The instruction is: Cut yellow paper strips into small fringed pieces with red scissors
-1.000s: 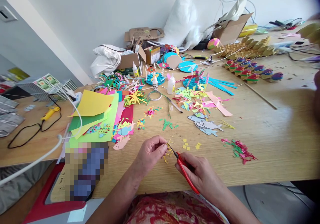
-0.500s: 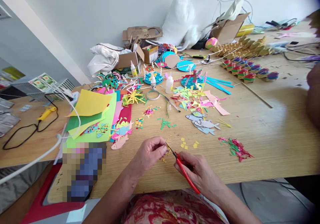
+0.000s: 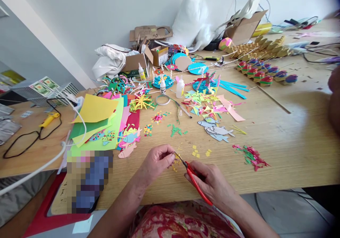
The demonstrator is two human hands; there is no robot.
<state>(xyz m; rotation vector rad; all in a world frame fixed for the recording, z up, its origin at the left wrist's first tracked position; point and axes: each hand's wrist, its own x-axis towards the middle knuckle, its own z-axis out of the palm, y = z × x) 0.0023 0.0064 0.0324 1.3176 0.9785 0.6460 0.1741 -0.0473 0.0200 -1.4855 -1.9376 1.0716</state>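
My left hand (image 3: pixel 158 159) pinches a small yellow paper piece (image 3: pixel 176 157) just above the wooden table (image 3: pixel 278 142). My right hand (image 3: pixel 209 183) grips red-handled scissors (image 3: pixel 195 181), whose blades point up-left and meet the paper at my left fingertips. Tiny yellow snippets (image 3: pixel 196 153) lie on the table just beyond the blades. Both hands hover near the table's front edge.
Coloured paper sheets (image 3: pixel 97 119) are stacked at the left, with paper fish cut-outs (image 3: pixel 216 130), red-green scraps (image 3: pixel 251 156), glue bottles (image 3: pixel 180 87) and cardboard boxes (image 3: pixel 148 59) further back. Another person's arm (image 3: pixel 335 100) shows at the right edge. A yellow tool with a black cable (image 3: pixel 49 119) lies far left.
My hands have hardly moved; the scissors still meet the yellow paper. The view has shifted slightly.
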